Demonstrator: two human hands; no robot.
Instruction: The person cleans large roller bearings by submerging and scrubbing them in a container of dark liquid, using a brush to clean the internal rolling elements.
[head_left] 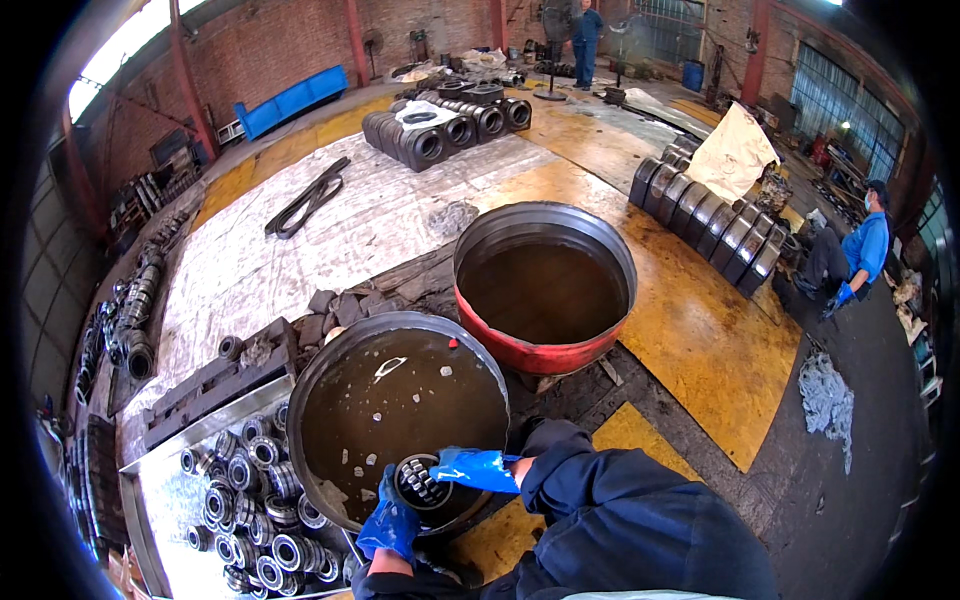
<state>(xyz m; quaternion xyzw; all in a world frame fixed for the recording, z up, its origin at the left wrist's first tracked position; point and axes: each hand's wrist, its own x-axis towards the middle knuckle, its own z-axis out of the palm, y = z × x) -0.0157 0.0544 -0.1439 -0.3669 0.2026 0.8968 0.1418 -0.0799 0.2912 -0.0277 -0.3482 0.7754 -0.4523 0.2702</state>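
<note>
While your left hand (390, 526) clamps one roller bearing (424, 484) over the open drum (410, 321), your right hand (474, 469): grip untellable; wet slippage could sink the piece.

bearing (424, 484): shiny metal | gloves (476, 467): glossy, rubbery | sleeve (640, 510): matt cloth

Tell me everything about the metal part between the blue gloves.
The metal part looks round: a dark ring around short, shiny pieces. Its face points toward the camera, at the near side of the tub. The left hand holds its left edge; the right hand is at its upper right. Contact with liquid is unclear.
</note>
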